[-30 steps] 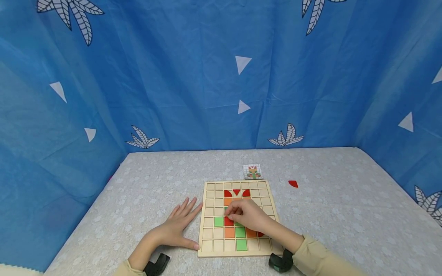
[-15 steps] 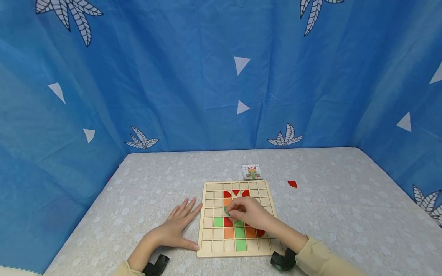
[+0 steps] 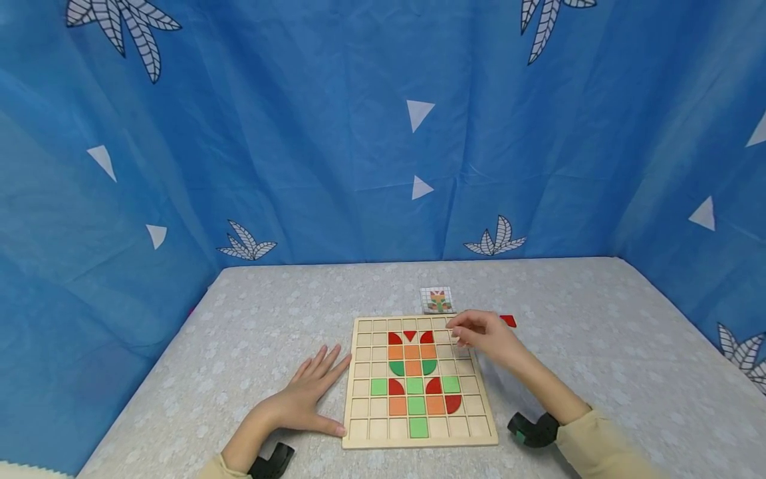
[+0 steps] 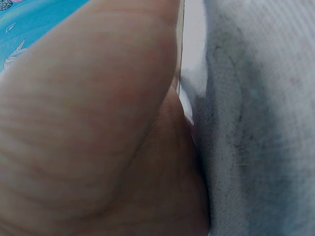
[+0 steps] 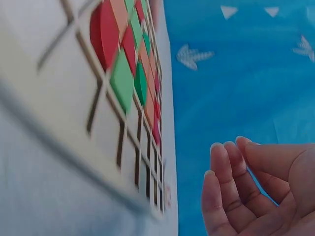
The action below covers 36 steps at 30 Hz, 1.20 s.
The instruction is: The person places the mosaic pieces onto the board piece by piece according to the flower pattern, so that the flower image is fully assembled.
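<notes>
A wooden grid board (image 3: 360, 428) lies on the table, with red, orange and green tiles set in its cells. My left hand (image 3: 305, 399) lies flat with fingers spread, its thumb and index fingertips at the board's left edge. Over the board's far right corner hovers my right hand (image 3: 487, 336), fingers loosely bent; the right wrist view shows nothing between the fingertips. Just beyond that hand, a red quarter-round tile (image 3: 508, 320) lies on the table, partly hidden. Two dark green tiles, a left one (image 3: 397, 368) and a right one (image 3: 429, 366), flank an orange square (image 3: 413, 368).
A small card (image 3: 437, 300) printed with a coloured grid pattern lies behind the board. The table (image 3: 287, 299) has a pale floral cloth. A blue curtain (image 3: 335, 133) hangs at the back and sides.
My right hand has left the dark green tile at the middle of the board and moved right and away from me, uncovering the tiles. The left hand has stayed put.
</notes>
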Each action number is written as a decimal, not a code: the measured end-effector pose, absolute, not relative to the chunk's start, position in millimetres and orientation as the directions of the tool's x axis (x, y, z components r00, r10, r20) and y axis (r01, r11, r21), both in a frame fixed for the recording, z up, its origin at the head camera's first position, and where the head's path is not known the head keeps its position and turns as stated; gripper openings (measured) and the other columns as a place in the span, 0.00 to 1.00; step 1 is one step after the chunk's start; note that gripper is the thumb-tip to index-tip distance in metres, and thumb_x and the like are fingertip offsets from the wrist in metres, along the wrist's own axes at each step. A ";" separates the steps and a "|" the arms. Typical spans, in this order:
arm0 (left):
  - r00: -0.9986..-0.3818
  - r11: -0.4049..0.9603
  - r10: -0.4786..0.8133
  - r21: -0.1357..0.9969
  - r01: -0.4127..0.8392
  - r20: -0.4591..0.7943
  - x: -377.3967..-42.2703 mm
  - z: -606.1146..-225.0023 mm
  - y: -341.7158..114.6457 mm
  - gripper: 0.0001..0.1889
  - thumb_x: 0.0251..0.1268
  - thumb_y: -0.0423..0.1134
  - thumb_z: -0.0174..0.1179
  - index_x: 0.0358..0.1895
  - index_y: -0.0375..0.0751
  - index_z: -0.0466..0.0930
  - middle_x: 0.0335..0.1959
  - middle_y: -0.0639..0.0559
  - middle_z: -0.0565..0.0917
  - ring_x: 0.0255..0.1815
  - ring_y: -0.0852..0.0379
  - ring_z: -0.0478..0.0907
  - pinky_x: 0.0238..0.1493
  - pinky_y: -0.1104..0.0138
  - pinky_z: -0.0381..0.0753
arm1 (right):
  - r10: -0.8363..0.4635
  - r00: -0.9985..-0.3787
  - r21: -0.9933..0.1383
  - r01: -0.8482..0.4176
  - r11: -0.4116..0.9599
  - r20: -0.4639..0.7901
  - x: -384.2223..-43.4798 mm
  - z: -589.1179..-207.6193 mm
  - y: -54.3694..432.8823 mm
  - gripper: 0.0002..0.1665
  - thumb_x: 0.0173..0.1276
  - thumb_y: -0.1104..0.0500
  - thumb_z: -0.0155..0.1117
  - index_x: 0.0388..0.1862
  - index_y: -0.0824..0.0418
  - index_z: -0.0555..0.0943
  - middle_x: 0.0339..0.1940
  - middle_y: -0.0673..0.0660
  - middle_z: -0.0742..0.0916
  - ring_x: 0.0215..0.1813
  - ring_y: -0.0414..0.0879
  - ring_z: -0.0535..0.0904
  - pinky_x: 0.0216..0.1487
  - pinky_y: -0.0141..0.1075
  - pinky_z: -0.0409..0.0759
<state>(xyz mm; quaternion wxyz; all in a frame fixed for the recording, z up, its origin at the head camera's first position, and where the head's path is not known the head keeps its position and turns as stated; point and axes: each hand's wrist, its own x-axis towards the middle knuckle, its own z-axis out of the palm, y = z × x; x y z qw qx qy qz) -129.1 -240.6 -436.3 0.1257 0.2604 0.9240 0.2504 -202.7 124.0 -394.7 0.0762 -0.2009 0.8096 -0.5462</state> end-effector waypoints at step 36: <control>-0.828 0.731 0.551 0.542 0.415 -0.109 -127.1 -429.8 -237.0 0.59 0.42 0.65 0.68 0.75 0.42 0.45 0.74 0.38 0.41 0.72 0.38 0.30 0.64 0.40 0.33 | -0.111 -0.987 -0.678 -0.160 0.718 0.115 -246.6 -433.3 210.9 0.12 0.62 0.64 0.65 0.43 0.69 0.82 0.27 0.54 0.78 0.29 0.48 0.68 0.28 0.38 0.65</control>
